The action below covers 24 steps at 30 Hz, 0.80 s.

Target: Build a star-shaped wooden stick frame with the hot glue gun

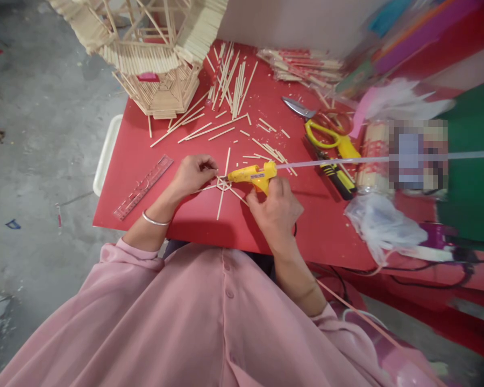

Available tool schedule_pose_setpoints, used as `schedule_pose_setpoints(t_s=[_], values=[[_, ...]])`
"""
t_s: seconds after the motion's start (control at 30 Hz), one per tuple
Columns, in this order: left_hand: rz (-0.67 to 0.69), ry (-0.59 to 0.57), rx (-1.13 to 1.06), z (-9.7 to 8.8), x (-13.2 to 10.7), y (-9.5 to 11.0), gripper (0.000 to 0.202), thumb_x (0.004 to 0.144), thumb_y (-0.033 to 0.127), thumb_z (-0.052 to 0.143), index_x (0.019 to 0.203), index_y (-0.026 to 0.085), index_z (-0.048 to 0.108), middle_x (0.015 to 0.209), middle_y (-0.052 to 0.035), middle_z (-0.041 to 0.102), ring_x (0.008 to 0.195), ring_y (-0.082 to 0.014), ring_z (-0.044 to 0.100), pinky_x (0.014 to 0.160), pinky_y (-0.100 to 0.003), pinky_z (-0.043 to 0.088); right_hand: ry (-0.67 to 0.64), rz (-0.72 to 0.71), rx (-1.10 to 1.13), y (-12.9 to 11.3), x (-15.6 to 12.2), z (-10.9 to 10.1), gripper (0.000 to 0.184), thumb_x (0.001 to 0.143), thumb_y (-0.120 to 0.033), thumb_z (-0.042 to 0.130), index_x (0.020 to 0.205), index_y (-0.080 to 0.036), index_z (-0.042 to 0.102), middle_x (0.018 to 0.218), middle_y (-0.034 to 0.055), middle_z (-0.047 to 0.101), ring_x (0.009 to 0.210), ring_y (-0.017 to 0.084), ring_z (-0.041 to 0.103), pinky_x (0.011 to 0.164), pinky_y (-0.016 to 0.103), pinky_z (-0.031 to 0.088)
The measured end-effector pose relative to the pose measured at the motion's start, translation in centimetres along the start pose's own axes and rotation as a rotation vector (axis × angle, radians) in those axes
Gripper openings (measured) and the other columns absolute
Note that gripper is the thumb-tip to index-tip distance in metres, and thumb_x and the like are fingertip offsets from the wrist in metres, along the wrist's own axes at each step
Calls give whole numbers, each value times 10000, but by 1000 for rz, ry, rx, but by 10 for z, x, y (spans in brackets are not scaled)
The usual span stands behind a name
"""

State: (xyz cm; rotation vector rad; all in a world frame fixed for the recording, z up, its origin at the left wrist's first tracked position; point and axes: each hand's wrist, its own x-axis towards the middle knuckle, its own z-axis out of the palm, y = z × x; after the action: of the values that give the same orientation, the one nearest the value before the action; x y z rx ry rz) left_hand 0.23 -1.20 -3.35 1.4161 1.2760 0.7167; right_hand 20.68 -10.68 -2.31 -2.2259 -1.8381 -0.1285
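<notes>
At the upper left of the frame stands my many-sided stick model (141,58), its slatted roof, posts and concentric-patterned base already assembled. Below it, a clear, hard plastic ruler (143,187) lies aslant on the smooth red table (318,231). My left hand (194,174) has thumb and fingertips bunched at the hub of the small spoked frame (223,184) in the centre; I cannot tell whether they grip a sliver of stick. This frame looks only begun: thin, pale wooden spokes meet in the middle, with a little angular ring of short pieces around it, while the visible outer lengths have no crosspieces. Above it, uncut and snipped sticks (239,88) lie scattered. The yellow plastic glue gun (246,175) has its nozzle at the hub, and my right hand (277,209) is wrapped around its handle. A long, translucent glue rod (331,162) runs out behind it towards the right. Past the steel-bladed scissors (300,108), a crinkled, filmy plastic bag (383,223) sits at right.
</notes>
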Motion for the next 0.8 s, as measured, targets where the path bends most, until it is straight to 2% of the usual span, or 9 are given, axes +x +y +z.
schedule_pose_setpoints(t_s=[0.3,0.53,0.8], values=[[1,-13,-102,2,0,-1,67,704,181,660,740,133,689,581,5,625,515,-107,582,535,-224,462,42,-43,4,2,-1,1,284,847,-362,540,1035,-164,618,934,85,643,700,178,519,564,307,224],[-27,2,-98,2,2,-1,96,706,162,658,758,120,727,587,0,637,509,-113,600,540,-231,476,18,-24,21,1,-1,1,288,841,-354,548,1042,-160,619,940,92,643,715,189,523,567,309,232],[21,-38,-38,1,1,-6,119,710,192,648,755,128,738,610,-11,662,541,-119,602,560,-237,468,-7,-11,44,0,-1,-1,287,841,-353,536,1038,-159,613,937,98,631,741,200,533,578,312,258]])
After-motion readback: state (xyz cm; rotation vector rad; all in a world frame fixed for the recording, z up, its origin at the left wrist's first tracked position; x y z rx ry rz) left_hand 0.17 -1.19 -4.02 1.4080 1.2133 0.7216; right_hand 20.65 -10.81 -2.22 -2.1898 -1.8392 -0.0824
